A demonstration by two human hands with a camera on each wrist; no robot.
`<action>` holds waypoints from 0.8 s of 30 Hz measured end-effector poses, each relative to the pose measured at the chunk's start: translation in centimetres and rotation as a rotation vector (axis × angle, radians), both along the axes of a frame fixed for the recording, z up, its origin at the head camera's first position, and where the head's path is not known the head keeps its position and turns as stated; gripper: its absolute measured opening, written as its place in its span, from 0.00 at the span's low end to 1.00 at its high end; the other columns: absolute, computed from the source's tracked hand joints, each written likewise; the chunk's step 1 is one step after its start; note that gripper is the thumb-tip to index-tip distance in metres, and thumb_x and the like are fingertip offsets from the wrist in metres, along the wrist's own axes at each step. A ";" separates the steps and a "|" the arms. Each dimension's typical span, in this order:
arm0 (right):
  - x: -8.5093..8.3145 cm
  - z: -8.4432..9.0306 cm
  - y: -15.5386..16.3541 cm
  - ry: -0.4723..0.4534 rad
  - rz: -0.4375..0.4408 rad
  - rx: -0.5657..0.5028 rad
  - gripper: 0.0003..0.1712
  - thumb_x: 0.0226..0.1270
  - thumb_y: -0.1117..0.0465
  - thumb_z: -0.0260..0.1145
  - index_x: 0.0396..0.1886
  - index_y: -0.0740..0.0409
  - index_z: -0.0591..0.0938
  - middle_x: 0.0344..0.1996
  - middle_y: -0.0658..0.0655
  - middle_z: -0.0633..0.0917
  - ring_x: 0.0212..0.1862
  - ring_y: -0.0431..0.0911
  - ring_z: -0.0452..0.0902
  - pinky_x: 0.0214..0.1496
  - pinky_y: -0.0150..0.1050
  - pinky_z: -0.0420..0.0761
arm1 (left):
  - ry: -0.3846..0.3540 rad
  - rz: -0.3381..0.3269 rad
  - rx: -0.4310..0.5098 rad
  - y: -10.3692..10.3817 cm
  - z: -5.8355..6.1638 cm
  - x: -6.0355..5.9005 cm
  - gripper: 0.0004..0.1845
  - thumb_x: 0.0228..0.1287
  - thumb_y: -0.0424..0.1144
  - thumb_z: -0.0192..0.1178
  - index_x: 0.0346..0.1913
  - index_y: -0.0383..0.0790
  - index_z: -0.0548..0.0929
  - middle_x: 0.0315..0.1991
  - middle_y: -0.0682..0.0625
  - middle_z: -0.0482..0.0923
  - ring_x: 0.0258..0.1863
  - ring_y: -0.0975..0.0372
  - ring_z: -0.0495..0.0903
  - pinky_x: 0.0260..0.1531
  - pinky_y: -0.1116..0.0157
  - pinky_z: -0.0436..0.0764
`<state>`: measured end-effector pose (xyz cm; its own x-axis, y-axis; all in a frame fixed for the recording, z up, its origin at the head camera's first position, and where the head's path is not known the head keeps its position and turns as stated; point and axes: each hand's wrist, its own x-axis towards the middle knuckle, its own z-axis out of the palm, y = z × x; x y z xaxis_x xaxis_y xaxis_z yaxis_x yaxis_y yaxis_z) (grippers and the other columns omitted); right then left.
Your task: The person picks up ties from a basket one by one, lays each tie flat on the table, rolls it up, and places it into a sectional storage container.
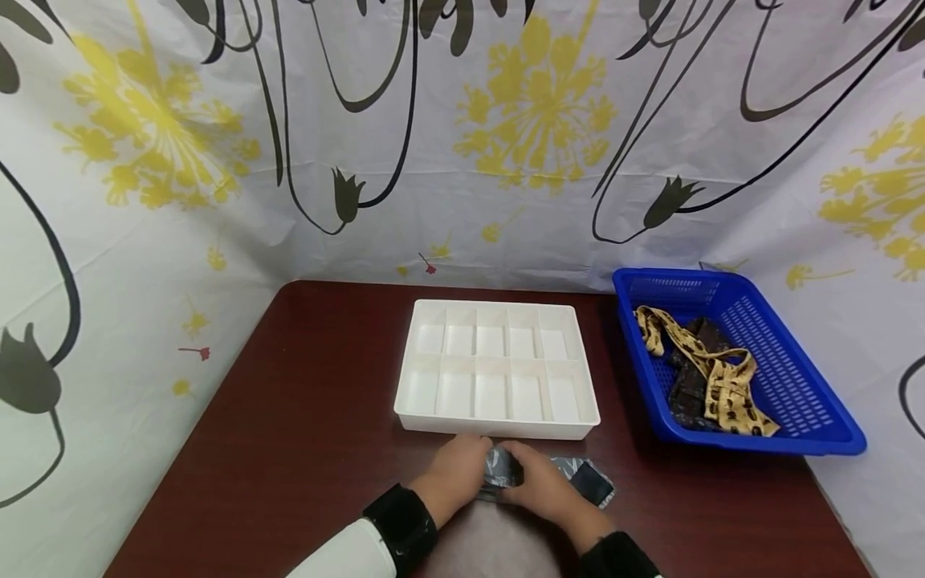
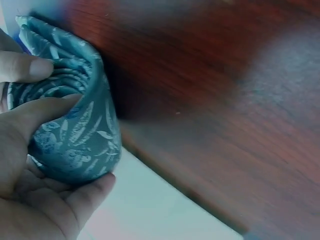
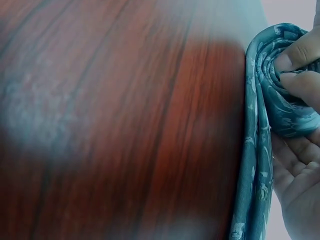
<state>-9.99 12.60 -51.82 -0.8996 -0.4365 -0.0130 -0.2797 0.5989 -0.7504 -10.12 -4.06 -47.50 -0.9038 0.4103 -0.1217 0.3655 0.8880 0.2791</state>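
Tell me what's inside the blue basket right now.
The blue basket holds a tan patterned tie lying across darker ties. How many dark ones there are, and anything beneath the pile, is covered. The basket's far end shows bare mesh.

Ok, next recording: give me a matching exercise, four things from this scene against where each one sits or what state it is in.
Things:
1. patterned tie
2. white divided tray
3. blue basket
4. yellow spotted tie

Places or states:
A. at the table's right edge, by the curtain
B. lying inside the basket
C. partly rolled, held by the left hand and right hand
D. mid-table, compartments showing nothing in them

Pairs: 1-C, 2-D, 3-A, 4-B
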 end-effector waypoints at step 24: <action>-0.1 -0.4 0.1 -0.027 -0.011 -0.035 0.32 0.42 0.71 0.73 0.54 0.59 0.79 0.49 0.54 0.82 0.48 0.45 0.77 0.48 0.40 0.77 | -0.027 -0.005 0.551 -2.5 -3.9 -0.1 0.14 0.47 0.30 0.68 0.40 0.42 0.80 0.37 0.55 0.79 0.40 0.65 0.75 0.45 0.66 0.75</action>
